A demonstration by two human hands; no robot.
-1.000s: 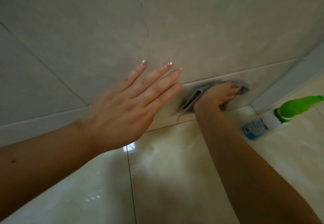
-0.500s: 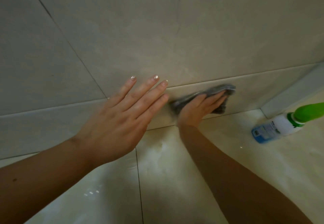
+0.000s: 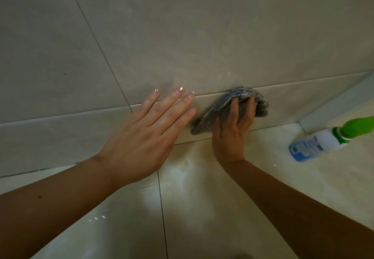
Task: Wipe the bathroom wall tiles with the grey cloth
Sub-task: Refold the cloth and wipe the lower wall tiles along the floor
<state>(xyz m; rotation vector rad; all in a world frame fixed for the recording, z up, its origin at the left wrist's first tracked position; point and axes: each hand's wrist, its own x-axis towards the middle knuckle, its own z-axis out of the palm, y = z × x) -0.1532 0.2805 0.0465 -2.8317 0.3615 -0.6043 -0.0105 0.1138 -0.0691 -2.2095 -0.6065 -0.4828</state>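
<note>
We're mid-job: R hand (image 3: 232, 131) grips grey cloth (image 3: 212, 117) on low tile (image 3: 60, 137), L hand (image 3: 141, 139) splayed flat; upper tiles (image 3: 182, 36) prob. to do.

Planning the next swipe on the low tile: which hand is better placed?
Right. The right hand holds the grey cloth against that tile; the left hand is spread flat, holding nothing.

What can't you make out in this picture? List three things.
1. Spray bottle label, head view: blurred, too small to read; green top cut by right edge.
2. Wall tile under grey cloth: hidden by cloth and right hand.
3. Left hand palm: hidden by its own back.
</note>
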